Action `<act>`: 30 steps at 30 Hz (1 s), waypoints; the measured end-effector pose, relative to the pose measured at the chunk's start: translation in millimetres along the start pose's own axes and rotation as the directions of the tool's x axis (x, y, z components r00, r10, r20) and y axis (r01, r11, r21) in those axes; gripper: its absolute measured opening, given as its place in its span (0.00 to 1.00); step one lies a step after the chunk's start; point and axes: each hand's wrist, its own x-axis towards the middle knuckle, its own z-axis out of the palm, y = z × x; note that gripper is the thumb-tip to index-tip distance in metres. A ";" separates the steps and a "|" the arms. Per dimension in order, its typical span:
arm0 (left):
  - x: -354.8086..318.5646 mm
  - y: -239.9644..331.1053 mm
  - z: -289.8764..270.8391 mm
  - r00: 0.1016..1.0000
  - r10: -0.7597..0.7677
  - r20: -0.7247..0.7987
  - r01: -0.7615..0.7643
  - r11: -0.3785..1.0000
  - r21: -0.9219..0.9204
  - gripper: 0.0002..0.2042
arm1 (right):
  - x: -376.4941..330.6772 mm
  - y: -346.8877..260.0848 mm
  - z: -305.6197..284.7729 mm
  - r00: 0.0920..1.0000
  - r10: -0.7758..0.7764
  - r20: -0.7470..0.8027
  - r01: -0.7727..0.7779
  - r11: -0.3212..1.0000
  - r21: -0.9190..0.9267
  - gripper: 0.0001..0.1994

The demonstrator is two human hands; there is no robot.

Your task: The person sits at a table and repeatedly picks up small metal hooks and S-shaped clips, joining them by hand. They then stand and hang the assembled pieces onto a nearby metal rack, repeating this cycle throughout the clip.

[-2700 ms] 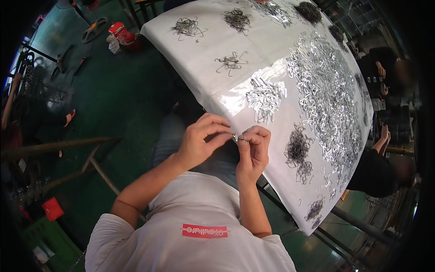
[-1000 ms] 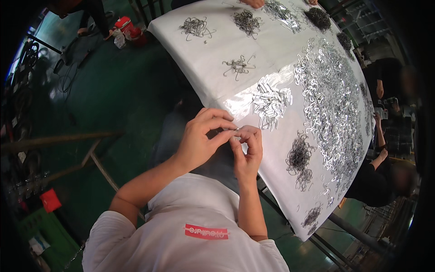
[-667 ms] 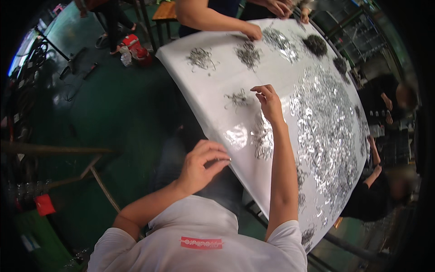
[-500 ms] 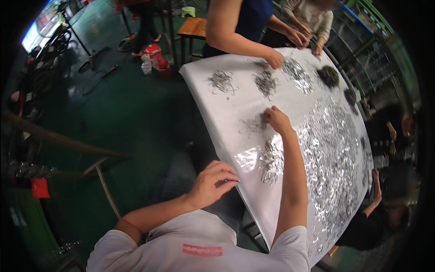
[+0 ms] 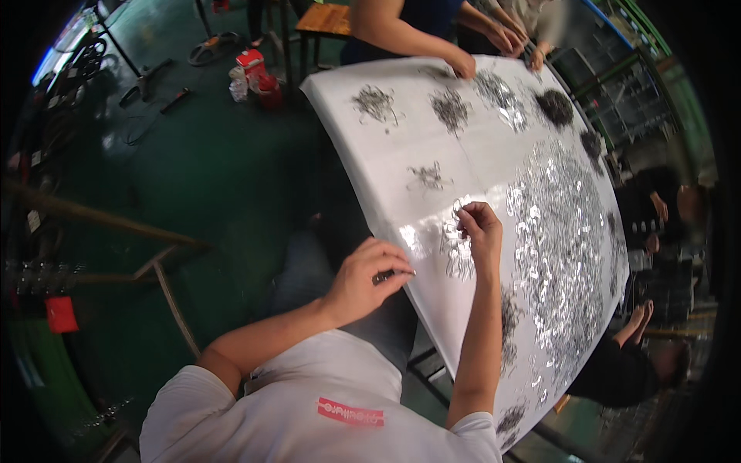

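Note:
My left hand (image 5: 366, 279) hovers by the near left edge of the white-covered table (image 5: 394, 158). Its fingers are curled round a slim dark thing (image 5: 384, 276) with a small bright tip; its kind is unclear. Over a small pile of shiny metal pieces (image 5: 457, 251) is my right hand (image 5: 483, 228), thumb and fingers pinched together. A bright loop shows at those fingertips, but whether they grip it is too small to tell. Beyond lies a small pile of thin dark bent pieces (image 5: 429, 177). Another dark pile (image 5: 509, 328) sits beside my right forearm.
A wide spread of shiny metal pieces (image 5: 559, 262) covers the table's right part. Several dark piles, including a dense one (image 5: 554, 108), lie farther back. A co-worker's hand (image 5: 463, 65) reaches in at the far edge; other people stand around. A red bucket (image 5: 268, 91) stands on the floor.
My right hand has come back from the small dark pile to the shiny pile nearer me. My left hand still holds the dark thing by the table edge. The whole view has shifted slightly.

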 end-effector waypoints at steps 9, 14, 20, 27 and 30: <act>-1.4 1.0 0.7 1.000 0.022 -0.009 -0.022 1.000 0.011 0.08 | -135.3 -53.7 59.5 0.990 0.132 0.046 -0.137 0.861 0.490 0.03; -3.3 6.0 5.0 1.000 -0.007 -0.026 0.006 0.999 -0.038 0.08 | -141.3 -51.1 69.1 0.992 0.123 -0.015 -0.104 0.890 0.444 0.02; -3.7 8.3 7.7 0.999 -0.035 -0.006 0.034 0.998 -0.057 0.07 | -139.6 -42.9 71.7 0.993 0.065 -0.100 -0.015 0.899 0.438 0.02; -4.6 -9.0 14.5 0.992 0.099 0.077 -0.093 0.992 -0.082 0.08 | -149.8 -27.3 83.8 0.915 -0.231 -0.332 0.303 0.935 0.186 0.02; 7.1 -33.2 24.3 1.000 0.028 0.012 -0.028 1.000 -0.007 0.08 | -160.0 -24.8 83.7 0.897 -0.232 -0.377 0.305 0.941 0.146 0.03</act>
